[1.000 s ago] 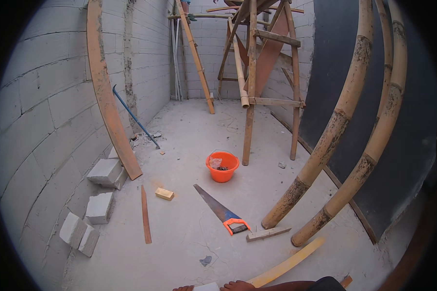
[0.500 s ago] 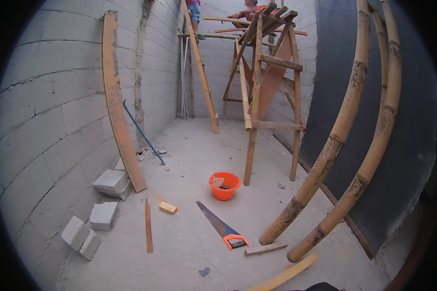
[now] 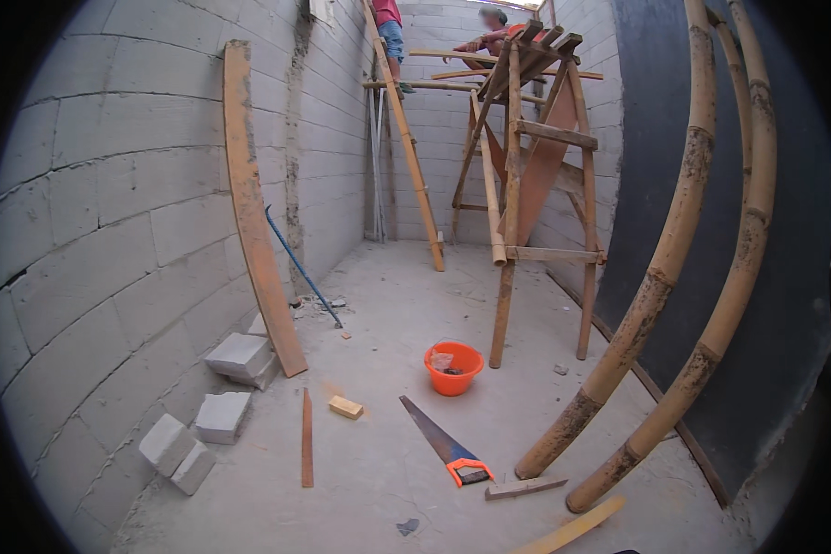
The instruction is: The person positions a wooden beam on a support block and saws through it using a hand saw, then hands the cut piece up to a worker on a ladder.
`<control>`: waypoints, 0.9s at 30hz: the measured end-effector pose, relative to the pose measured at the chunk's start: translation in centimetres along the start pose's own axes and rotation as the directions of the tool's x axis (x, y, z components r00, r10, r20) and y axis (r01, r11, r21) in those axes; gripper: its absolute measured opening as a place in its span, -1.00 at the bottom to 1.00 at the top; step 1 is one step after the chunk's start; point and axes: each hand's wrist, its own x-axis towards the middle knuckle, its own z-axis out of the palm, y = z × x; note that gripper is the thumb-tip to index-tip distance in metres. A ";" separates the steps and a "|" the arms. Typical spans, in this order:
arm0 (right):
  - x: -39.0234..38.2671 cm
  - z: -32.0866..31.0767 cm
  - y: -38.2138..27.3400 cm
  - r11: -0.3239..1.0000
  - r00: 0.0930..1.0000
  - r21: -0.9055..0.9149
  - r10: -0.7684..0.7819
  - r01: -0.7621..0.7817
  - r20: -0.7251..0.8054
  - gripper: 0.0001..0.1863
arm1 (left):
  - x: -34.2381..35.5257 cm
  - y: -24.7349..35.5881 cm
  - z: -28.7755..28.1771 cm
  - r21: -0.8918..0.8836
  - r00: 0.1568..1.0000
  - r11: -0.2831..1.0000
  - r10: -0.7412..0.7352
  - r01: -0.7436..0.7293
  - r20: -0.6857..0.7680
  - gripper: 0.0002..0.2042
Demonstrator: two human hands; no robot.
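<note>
While the handsaw point(image 3: 439, 439) is lying at lower centre, neither of the wearer's hands is showing

And with both out of view, nobody can tell whether either hand is opening, closing or gripping anything! The saw is resting on the floor, its orange-and-black handle facing the lower edge, presumably for an easy pick-up from this side. Just beside that handle, a short batten point(image 3: 526, 488) is lying by the feet of the bamboo poles point(image 3: 657, 277); those are sweeping up the right of the frame, tops out of sight, so what is propping them isn't showing. A yellow strip point(image 3: 574, 526) is poking in at the bottom edge.

Over centre, the orange bucket point(image 3: 454, 386) is standing upright, likely keeping its small contents from scattering. Left of centre, a long plank point(image 3: 250, 203) is leaning against the wall, probably to save floor space, and a blue rod point(image 3: 300, 268) is slanting beside it. Grey blocks point(image 3: 222, 415) are sitting at the wall's foot, seemingly out of the walkway.
</note>
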 end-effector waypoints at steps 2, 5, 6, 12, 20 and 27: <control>0.0 -0.2 -0.1 1.000 0.999 -0.002 0.005 -0.005 0.033 -0.60 | -0.1 0.2 -0.1 0.002 1.000 1.000 -0.028 0.028 -0.004 -0.45; 0.0 -0.7 -0.3 1.000 0.996 0.004 0.025 -0.025 0.081 -0.60 | -0.2 0.3 -0.2 0.016 1.000 1.000 -0.024 0.024 -0.009 -0.43; 0.0 -0.9 -0.3 1.000 0.996 0.005 0.021 -0.021 0.082 -0.60 | -0.2 0.3 -0.1 0.017 1.000 0.999 -0.028 0.028 -0.010 -0.43; 0.0 -2.1 -0.5 1.000 0.994 0.015 0.002 -0.003 0.106 -0.54 | 0.0 -0.2 0.3 0.009 1.000 1.000 -0.011 0.011 -0.014 -0.41; -0.2 -3.0 -0.9 0.999 0.988 0.048 0.014 -0.022 0.151 -0.53 | 0.0 0.1 0.2 0.057 0.999 0.998 -0.021 0.022 -0.028 -0.38; 0.1 -2.7 -0.7 0.999 0.989 0.036 0.022 -0.028 0.146 -0.54 | 0.2 0.4 -0.5 0.017 0.994 0.997 -0.071 0.070 0.085 -0.36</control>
